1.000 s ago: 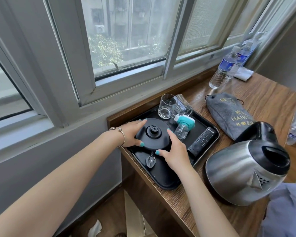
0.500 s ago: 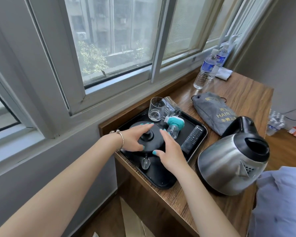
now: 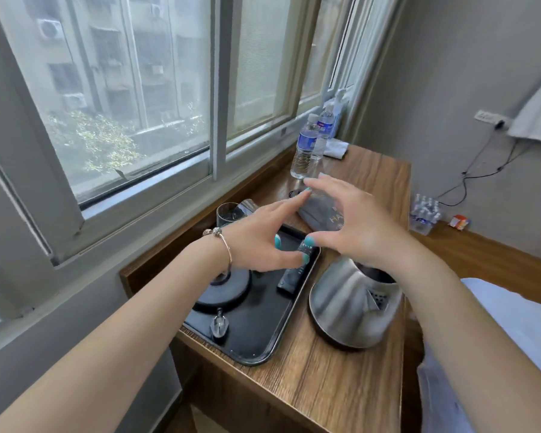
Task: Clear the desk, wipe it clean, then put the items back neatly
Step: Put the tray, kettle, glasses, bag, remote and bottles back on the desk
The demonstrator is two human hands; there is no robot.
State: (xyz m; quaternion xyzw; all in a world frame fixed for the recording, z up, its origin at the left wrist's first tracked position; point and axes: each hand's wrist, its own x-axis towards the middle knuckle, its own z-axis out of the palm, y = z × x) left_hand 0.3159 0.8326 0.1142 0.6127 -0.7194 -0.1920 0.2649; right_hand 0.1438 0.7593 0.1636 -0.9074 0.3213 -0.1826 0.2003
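A black tray (image 3: 256, 348) lies on the wooden desk (image 3: 331, 389) by the window. On it sit the round black kettle base (image 3: 228, 292), a remote control (image 3: 294, 276), a small clear plug piece (image 3: 220, 324) and drinking glasses (image 3: 231, 212). The steel kettle (image 3: 353, 304) stands on the desk right of the tray. My left hand (image 3: 260, 235) and my right hand (image 3: 353, 223) hover in the air above the tray and kettle, fingers spread and relaxed, holding nothing. They hide part of the grey pouch (image 3: 319, 214) behind them.
Two water bottles (image 3: 306, 148) and a white cloth (image 3: 336, 149) stand at the desk's far end near the window. A pack of bottles (image 3: 423, 210) and a small box (image 3: 459, 220) sit on a lower wooden ledge at right. Pale bedding (image 3: 497, 354) lies at lower right.
Both hands have lifted off the kettle base and moved up and to the right, now open in the air. The view has swung right and up.
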